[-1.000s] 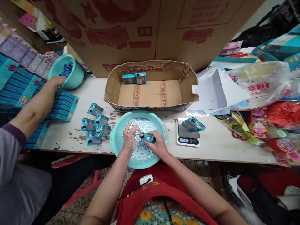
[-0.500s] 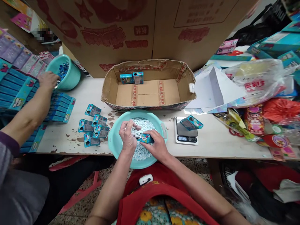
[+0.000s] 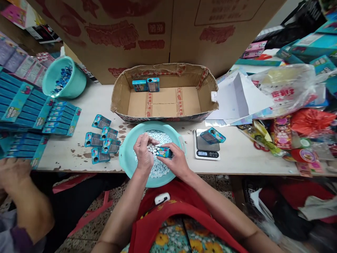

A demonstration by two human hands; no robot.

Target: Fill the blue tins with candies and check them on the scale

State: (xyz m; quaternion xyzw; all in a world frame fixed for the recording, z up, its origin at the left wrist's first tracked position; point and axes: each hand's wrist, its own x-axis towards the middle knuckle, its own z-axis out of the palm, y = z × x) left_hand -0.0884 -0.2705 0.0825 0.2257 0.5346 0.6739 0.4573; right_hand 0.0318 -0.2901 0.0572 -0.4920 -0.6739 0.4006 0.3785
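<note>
My right hand (image 3: 177,158) grips a small blue candy box (image 3: 164,152) on its side over the turquoise basin (image 3: 128,147). Cupped beside the box's end, my left hand (image 3: 144,151) is closed around some white candies (image 3: 153,149). More white candies (image 3: 160,170) lie loose in the basin under both hands. Several similar blue boxes (image 3: 102,138) rest on the table to the left. Another blue box (image 3: 212,136) lies tilted on a small digital scale (image 3: 207,154) to the right.
An open cardboard tray (image 3: 163,112) behind the basin holds two blue boxes. A turquoise bucket (image 3: 76,80) of blue wrapped pieces and stacked blue cartons (image 3: 61,117) stand at left. A co-worker's hand (image 3: 15,172) is at the left edge. Bags and packaging crowd the right.
The co-worker's hand has left the bucket and come down toward the near left edge. My hands stay together over the basin, box and candies still held. The view has shifted slightly.
</note>
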